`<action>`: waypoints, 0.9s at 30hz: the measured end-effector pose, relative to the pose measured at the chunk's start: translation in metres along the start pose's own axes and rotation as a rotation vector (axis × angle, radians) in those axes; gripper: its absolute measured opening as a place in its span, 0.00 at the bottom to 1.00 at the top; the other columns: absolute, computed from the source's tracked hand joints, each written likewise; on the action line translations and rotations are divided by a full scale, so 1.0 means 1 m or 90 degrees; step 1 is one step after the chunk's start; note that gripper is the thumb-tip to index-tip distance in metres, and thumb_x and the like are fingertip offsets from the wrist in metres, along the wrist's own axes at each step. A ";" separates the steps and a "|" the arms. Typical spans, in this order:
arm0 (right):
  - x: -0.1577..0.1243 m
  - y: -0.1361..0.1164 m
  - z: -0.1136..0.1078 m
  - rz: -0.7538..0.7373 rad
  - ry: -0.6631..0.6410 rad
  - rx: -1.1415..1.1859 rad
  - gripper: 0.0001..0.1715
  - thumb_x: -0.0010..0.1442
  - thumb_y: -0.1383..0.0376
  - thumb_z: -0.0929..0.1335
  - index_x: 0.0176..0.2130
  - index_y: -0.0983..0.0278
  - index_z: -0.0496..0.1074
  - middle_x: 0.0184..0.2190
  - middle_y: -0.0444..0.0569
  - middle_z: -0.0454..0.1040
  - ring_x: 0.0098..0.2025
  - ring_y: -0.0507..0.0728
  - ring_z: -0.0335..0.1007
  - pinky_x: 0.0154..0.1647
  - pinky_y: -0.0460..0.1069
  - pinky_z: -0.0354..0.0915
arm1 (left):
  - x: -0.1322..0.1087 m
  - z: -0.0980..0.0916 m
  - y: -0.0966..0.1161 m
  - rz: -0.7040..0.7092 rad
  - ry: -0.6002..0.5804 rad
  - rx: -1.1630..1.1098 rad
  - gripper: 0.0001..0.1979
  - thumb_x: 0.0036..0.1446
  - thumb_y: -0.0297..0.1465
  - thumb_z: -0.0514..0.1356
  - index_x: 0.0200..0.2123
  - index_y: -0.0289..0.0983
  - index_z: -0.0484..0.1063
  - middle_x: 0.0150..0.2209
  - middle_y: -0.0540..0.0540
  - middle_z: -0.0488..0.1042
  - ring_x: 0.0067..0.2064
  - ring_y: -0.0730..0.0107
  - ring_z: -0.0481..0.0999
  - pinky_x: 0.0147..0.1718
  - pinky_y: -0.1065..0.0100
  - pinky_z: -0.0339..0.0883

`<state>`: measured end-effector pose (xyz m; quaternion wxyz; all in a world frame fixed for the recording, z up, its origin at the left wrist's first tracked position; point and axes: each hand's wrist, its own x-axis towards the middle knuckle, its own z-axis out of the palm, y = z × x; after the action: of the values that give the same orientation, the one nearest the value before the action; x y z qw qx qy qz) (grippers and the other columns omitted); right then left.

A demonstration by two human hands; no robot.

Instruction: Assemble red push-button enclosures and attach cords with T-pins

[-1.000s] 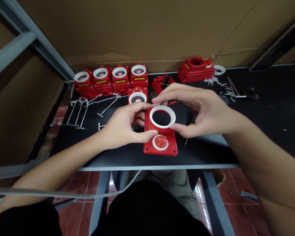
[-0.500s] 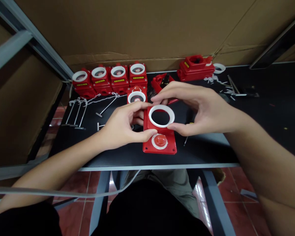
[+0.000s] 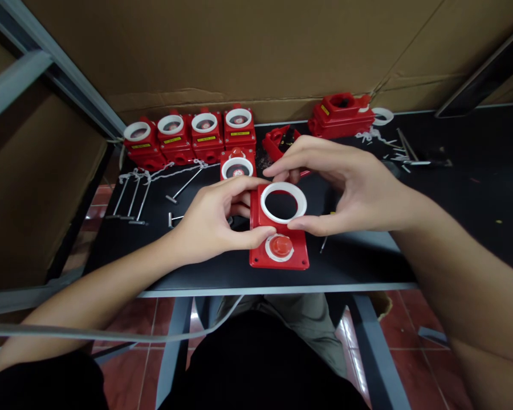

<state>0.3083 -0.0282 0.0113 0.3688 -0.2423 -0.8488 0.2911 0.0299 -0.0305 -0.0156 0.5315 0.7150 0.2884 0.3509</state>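
A red cover plate [image 3: 300,256] with a white ring [image 3: 301,199] round its large opening is held over the front of the black table. Below the ring, a red knob [image 3: 281,245] sits in a smaller white collar. My left hand [image 3: 222,219] grips the plate by its left side, thumb on the front face near the knob. My right hand [image 3: 346,182] is curved over the ring, its thumb touching the ring's lower right edge and its fingertips near the plate's top edge.
Several red boxes [image 3: 173,142] with white rings stand at the back left. In front lie T-shaped metal pins [image 3: 143,202] on white cords. An open red housing [image 3: 273,145] and another red box [image 3: 340,119] are behind my hands. A loose white ring [image 3: 382,117] lies right of that box.
The plate has shifted and turned slightly to the right. My right thumb has slid a little leftward along the ring's lower edge, and my left thumb has moved slightly right.
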 end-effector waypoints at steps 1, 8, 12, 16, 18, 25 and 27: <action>0.000 0.000 0.000 -0.001 0.001 -0.002 0.30 0.65 0.53 0.86 0.64 0.49 0.86 0.54 0.52 0.85 0.51 0.65 0.80 0.55 0.63 0.82 | 0.000 0.000 0.000 0.007 0.004 0.007 0.32 0.54 0.34 0.84 0.61 0.33 0.85 0.50 0.41 0.89 0.46 0.60 0.90 0.50 0.64 0.91; 0.001 0.004 0.001 -0.039 0.015 -0.049 0.30 0.63 0.49 0.87 0.60 0.53 0.88 0.50 0.49 0.87 0.49 0.61 0.82 0.54 0.58 0.80 | -0.002 -0.001 0.001 0.025 -0.005 0.047 0.30 0.57 0.35 0.85 0.60 0.33 0.86 0.49 0.41 0.89 0.47 0.60 0.91 0.50 0.64 0.91; 0.001 0.003 0.001 -0.026 0.020 -0.068 0.28 0.61 0.46 0.88 0.54 0.54 0.88 0.47 0.48 0.86 0.46 0.61 0.81 0.49 0.57 0.78 | -0.003 0.000 0.001 0.024 0.001 0.051 0.30 0.56 0.35 0.85 0.59 0.34 0.86 0.50 0.41 0.89 0.47 0.59 0.91 0.49 0.62 0.91; 0.000 0.003 0.004 0.017 0.025 -0.101 0.31 0.57 0.43 0.89 0.50 0.57 0.86 0.43 0.48 0.83 0.42 0.60 0.77 0.45 0.57 0.76 | -0.003 0.000 0.000 0.020 0.014 0.060 0.30 0.55 0.35 0.86 0.58 0.34 0.87 0.52 0.40 0.90 0.46 0.60 0.91 0.49 0.63 0.91; -0.001 0.003 0.004 0.018 0.026 -0.108 0.33 0.57 0.43 0.89 0.51 0.57 0.86 0.45 0.49 0.83 0.44 0.62 0.78 0.48 0.58 0.77 | -0.002 0.000 0.000 0.015 0.018 0.070 0.30 0.55 0.36 0.85 0.58 0.34 0.87 0.52 0.39 0.90 0.45 0.60 0.91 0.48 0.64 0.91; 0.001 0.000 -0.008 -0.006 -0.059 0.063 0.29 0.69 0.55 0.85 0.66 0.52 0.86 0.62 0.50 0.87 0.62 0.63 0.84 0.68 0.59 0.80 | 0.000 -0.002 0.003 -0.015 0.012 0.047 0.31 0.54 0.37 0.86 0.58 0.33 0.87 0.48 0.41 0.90 0.46 0.59 0.92 0.50 0.63 0.91; 0.001 -0.001 -0.010 0.011 -0.073 0.088 0.30 0.68 0.57 0.85 0.66 0.51 0.86 0.60 0.49 0.89 0.62 0.62 0.85 0.67 0.57 0.81 | 0.000 -0.001 0.004 -0.033 -0.002 0.022 0.31 0.53 0.36 0.86 0.58 0.33 0.87 0.47 0.42 0.91 0.46 0.59 0.92 0.50 0.62 0.91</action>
<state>0.3153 -0.0245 0.0180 0.3327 -0.2068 -0.8443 0.3657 0.0290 -0.0311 -0.0113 0.5286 0.7169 0.3121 0.3306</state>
